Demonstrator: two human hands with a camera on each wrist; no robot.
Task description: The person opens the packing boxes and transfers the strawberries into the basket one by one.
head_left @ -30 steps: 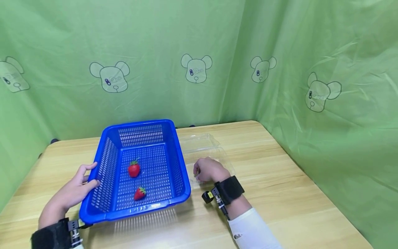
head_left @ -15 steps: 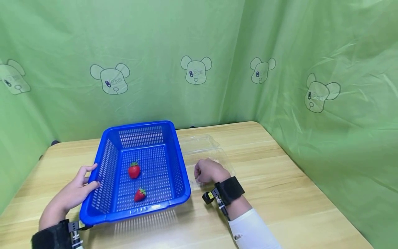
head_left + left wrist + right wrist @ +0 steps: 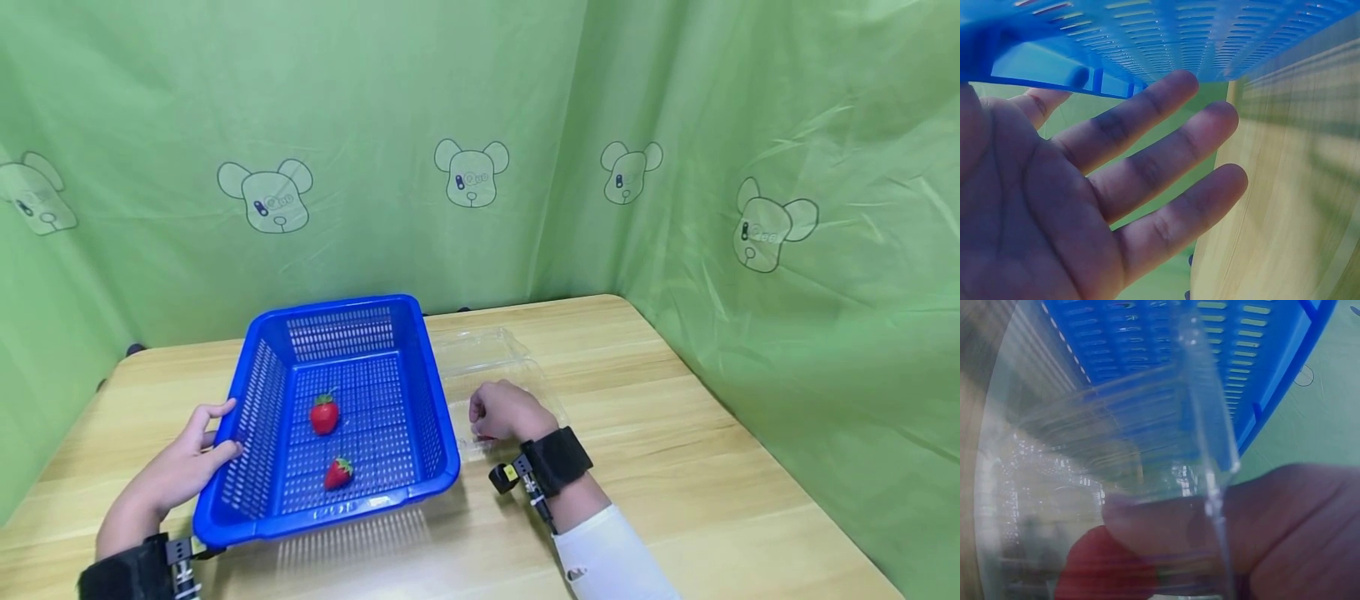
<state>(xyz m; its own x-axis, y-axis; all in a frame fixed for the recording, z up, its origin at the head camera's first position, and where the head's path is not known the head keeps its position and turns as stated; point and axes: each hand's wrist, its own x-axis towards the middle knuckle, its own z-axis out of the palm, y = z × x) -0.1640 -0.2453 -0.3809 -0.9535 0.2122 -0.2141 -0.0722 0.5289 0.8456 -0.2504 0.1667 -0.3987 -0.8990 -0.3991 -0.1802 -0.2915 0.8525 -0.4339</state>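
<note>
A blue plastic basket (image 3: 258, 527) is held up at its left side, its shadow falling on the table below. My left hand (image 3: 180, 467) grips the rim there, thumb and index finger over the edge; in the left wrist view the other fingers (image 3: 1166, 169) stretch out under the basket. Two strawberries lie on its mesh floor, one upright (image 3: 324, 417), one on its side (image 3: 338, 473). My right hand (image 3: 510, 412) is inside a clear plastic clamshell box (image 3: 536, 379), fingers curled around another strawberry (image 3: 1100, 569), mostly hidden in the head view. Its thumb lies against the fruit.
The clamshell's lid (image 3: 480, 348) lies folded back, away from me. The basket's right wall stands close beside the box. A wooden table (image 3: 637, 467) carries everything, with green curtains (image 3: 360, 100) at its back and sides.
A bit of red now shows under my right hand, where earlier a small greenish spot was visible at the fingertips. Left hand and basket keep their places; the view has tipped slightly.
</note>
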